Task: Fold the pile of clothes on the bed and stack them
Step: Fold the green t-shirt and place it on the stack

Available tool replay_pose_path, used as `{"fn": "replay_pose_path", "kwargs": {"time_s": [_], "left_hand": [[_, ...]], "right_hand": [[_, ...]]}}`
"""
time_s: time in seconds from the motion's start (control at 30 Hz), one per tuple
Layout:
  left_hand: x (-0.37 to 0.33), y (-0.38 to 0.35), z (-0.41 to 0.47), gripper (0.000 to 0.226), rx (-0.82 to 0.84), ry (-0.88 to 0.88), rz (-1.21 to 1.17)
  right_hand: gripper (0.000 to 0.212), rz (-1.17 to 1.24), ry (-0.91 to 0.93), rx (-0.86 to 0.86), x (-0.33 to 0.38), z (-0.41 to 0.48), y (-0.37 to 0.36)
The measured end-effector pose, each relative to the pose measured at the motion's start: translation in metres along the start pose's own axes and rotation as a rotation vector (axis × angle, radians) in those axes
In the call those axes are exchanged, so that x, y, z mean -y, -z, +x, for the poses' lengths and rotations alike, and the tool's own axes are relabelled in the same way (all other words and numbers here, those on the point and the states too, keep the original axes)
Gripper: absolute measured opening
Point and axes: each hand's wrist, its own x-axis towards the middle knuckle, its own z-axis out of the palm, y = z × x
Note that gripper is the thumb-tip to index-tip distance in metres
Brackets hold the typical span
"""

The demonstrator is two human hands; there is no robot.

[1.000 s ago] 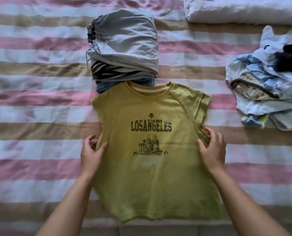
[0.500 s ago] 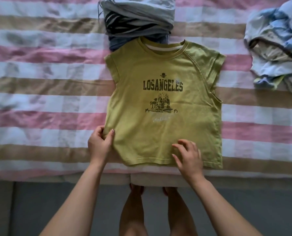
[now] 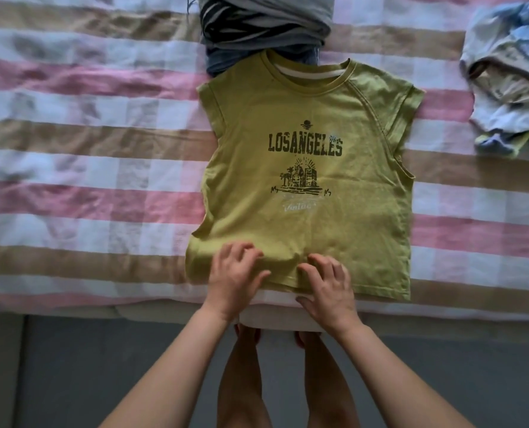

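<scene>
T-shirt [image 3: 306,168] hem sits under the bent fingers [image 3: 322,264] of the right hand [image 3: 328,285] and left hand [image 3: 235,276], close together; whether they pinch or only press, I cannot tell. The olive shirt lies flat, print up, unfolded, at the bed's [image 3: 87,149] near edge. Its collar touches the folded stack [image 3: 266,20]; an unfolded pile [image 3: 510,88] waits far right, so I judge the task partly done.

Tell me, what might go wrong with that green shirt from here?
The green shirt has its hem at the edge of the bed, under the left hand and right hand; a tug could slide it off. Its collar lies against the folded stack; folding upward may disturb it.
</scene>
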Motion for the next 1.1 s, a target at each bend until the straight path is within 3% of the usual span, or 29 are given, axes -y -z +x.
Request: {"fn": "replay_pose_path", "kwargs": {"time_s": [0.1, 0.17, 0.23, 0.37, 0.47, 0.57, 0.67, 0.73, 0.9, 0.97, 1.03, 1.1], "left_hand": [[-0.004, -0.015, -0.005, 0.063, 0.204, -0.069, 0.071], [0.003, -0.021, -0.009, 0.065, 0.181, -0.098, 0.084], [0.010, -0.024, -0.012, 0.055, 0.102, -0.177, 0.089], [0.021, -0.021, -0.021, 0.013, -0.026, -0.245, 0.175], [0.032, -0.016, -0.027, 0.008, -0.097, -0.182, 0.224], [0.047, -0.007, -0.031, 0.010, -0.130, -0.124, 0.225], [0.059, 0.002, -0.037, 0.011, -0.090, -0.173, 0.221], [0.063, 0.004, -0.040, 0.015, -0.052, -0.189, 0.239], [0.067, 0.005, -0.040, 0.020, -0.042, -0.099, 0.234], [0.069, 0.008, -0.040, 0.023, -0.034, -0.067, 0.184], [0.073, 0.012, -0.042, 0.024, -0.022, -0.064, 0.119], [0.080, 0.016, -0.042, 0.022, 0.004, -0.033, 0.027]], "right_hand": [[0.055, -0.011, 0.028, -0.101, -0.004, 0.000, -0.005], [0.041, 0.008, 0.045, -0.169, -0.008, 0.001, -0.005], [0.029, 0.007, 0.067, -0.211, -0.014, 0.000, -0.003], [0.007, -0.015, 0.172, -0.266, -0.024, -0.006, 0.002], [0.027, -0.017, 0.174, -0.298, -0.031, -0.012, 0.006], [0.023, 0.005, 0.190, -0.293, -0.036, -0.015, 0.007], [0.014, 0.023, 0.191, -0.255, -0.039, -0.017, 0.005], [0.018, 0.008, 0.107, -0.232, -0.042, -0.021, 0.002], [0.052, -0.042, -0.222, -0.217, -0.058, -0.035, -0.001], [0.047, -0.034, -0.314, -0.223, -0.069, -0.038, 0.006], [0.023, -0.038, -0.277, -0.236, -0.081, -0.041, 0.015], [0.023, -0.004, -0.218, -0.229, -0.094, -0.045, 0.024]]}}
